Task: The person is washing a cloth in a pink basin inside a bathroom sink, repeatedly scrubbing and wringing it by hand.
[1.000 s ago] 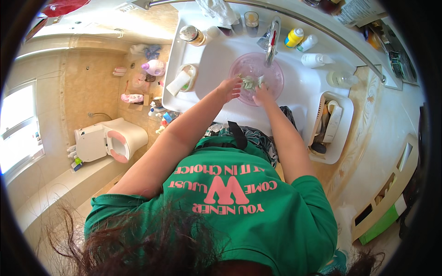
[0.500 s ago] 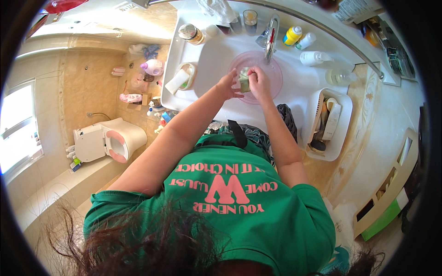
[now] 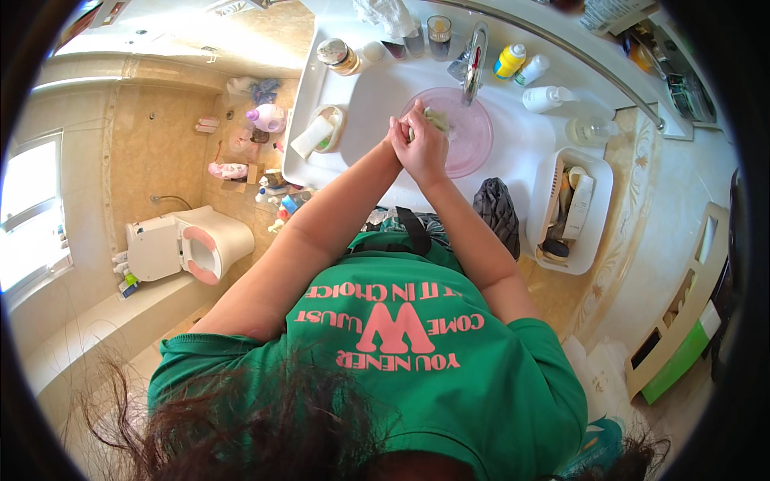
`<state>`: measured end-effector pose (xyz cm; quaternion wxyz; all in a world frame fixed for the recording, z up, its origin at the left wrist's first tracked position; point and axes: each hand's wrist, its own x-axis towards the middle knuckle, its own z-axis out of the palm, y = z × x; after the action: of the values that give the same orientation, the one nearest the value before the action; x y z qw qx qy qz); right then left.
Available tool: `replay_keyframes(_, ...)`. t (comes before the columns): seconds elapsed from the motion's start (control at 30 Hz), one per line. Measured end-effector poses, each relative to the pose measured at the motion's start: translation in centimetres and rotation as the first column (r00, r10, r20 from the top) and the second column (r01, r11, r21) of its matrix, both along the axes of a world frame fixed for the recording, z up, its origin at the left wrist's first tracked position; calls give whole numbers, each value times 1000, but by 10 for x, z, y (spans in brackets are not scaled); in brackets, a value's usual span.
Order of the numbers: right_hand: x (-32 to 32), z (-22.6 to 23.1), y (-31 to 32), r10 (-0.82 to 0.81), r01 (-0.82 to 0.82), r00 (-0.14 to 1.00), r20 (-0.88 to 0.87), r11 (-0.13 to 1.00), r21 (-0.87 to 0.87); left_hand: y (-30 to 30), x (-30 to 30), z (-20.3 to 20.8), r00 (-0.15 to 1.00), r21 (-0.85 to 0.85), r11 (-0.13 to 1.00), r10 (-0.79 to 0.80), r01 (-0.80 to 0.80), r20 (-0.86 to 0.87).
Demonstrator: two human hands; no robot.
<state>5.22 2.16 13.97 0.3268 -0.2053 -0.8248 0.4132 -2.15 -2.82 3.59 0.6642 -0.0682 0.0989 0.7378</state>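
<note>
A small pale green cloth (image 3: 435, 119) is bunched between my hands over the left part of a pink basin (image 3: 480, 140). My right hand (image 3: 426, 151) is closed round it, fingers curled toward my left hand. Pressed up against it, my left hand (image 3: 396, 136) also grips the cloth; the right hand covers much of it. The basin stands in a white sink (image 3: 375, 100) under a chrome faucet (image 3: 475, 68), and water shows in it.
On the sink's left rim are a jar (image 3: 337, 58) and an oval dish with a white tube (image 3: 313, 138). A glass (image 3: 439, 38) stands behind. At right are a yellow bottle (image 3: 509, 61), a white pump bottle (image 3: 543, 99) and a white basket (image 3: 595, 220). A metal rail (image 3: 589, 78) crosses overhead.
My hands have come together and shifted slightly left. The right hand has turned and wrapped round the cloth, which was held more loosely between spread left fingers and the right hand's pinch.
</note>
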Motion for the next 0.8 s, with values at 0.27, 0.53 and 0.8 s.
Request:
replay_keyframes(0.27,-10,-27,32,-66,84,988,139,988,-128,10,16,13,992,-235,964,116,-123,-44)
replay_keyframes(0.53,16,-81,85,-264,257,908,325,964,65,22,17,42,970,-706,690,-26,-158,-243)
replay_keyframes(0.8,49,-162,92,83,-256,672,736,958,126,18,3,8,893,-849,524,-346,-71,-288)
